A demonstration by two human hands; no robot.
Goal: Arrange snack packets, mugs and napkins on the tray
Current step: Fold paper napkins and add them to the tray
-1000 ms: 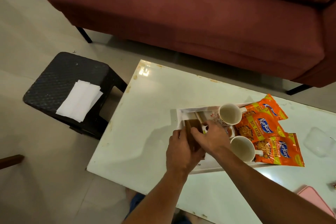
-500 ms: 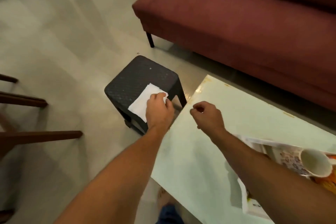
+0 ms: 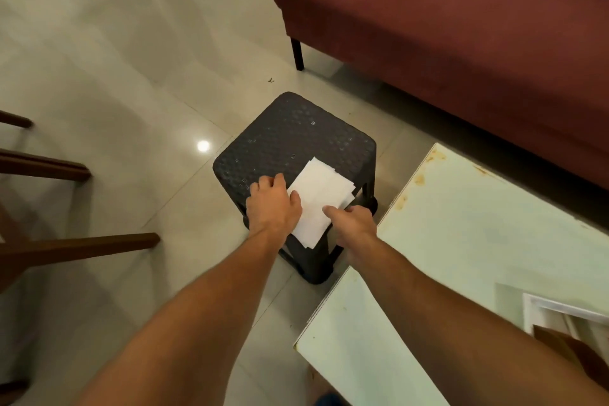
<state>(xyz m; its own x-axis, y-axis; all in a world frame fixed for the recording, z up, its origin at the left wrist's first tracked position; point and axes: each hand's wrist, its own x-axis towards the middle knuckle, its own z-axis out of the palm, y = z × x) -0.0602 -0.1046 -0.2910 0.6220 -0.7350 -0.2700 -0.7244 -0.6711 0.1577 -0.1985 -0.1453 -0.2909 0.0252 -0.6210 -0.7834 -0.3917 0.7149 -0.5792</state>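
While both hands reach for the black stool (image 3: 290,138) at the centre of the frame, the napkins (image 3: 321,198) lie there as a loose white stack, long axis running from lower left to upper right. Left hand (image 3: 275,204) rests on the stool top touching the stack's left edge, fingers spread and flat, thumb at the paper, gripping nothing yet. Right hand (image 3: 354,224) sits at the stack's lower right edge with fingers curled loosely and a fingertip on the paper; whether it has pinched a sheet I cannot tell. So the napkins sit between the two hands, each touching them.

My judgement: the next move is gathering the stack from both sides and lifting it along its long axis toward the tray (image 3: 560,310), which peeks in at the lower right of the frame on the pale worktop (image 3: 478,241). Only the tray's corner shows; its contents are mostly out of view.
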